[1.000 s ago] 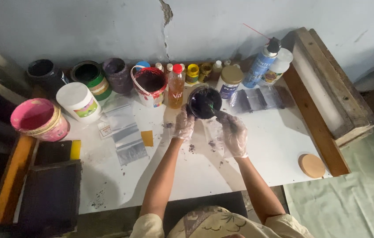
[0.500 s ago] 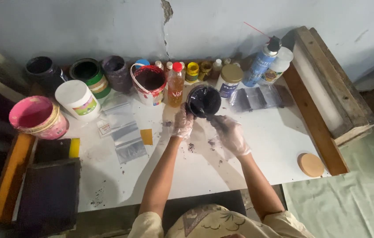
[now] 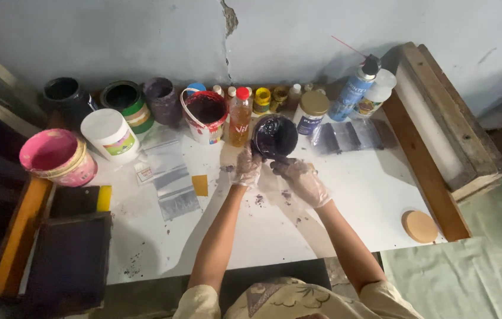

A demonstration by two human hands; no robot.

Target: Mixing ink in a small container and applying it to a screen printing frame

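Near edge of counter (image 3: 251,236): white top, dark specks and smears; both forearms reach over it from the person's patterned top.
left side, near: dark framed screen (image 3: 67,260) hangs over the near left corner, orange-edged bar beside it.
right side, near: round tan lid (image 3: 419,226) by the near right corner, well apart from both hands.
left hand (image 3: 246,168): thin clear glove, stained; fingers curled narrow against the near-left rim of the dark jar; can't tell whether it actually grips.
right hand (image 3: 302,179): gloved, stained; fingers bunched close, tips touching the jar's near rim; no object visible in it.
dark jar (image 3: 274,137): open, dark purple inside, stands mid-counter toward the far edge, between and just beyond both hands.
middle left: clear plastic bags (image 3: 171,177), small yellow card (image 3: 200,185).
far edge row: pink bucket (image 3: 57,157), white tub (image 3: 109,134), red-rimmed bucket (image 3: 205,114), orange bottle (image 3: 240,118) just left of jar, blue spray can (image 3: 354,88).
right edge: wooden frame (image 3: 440,124) leans at the wall.
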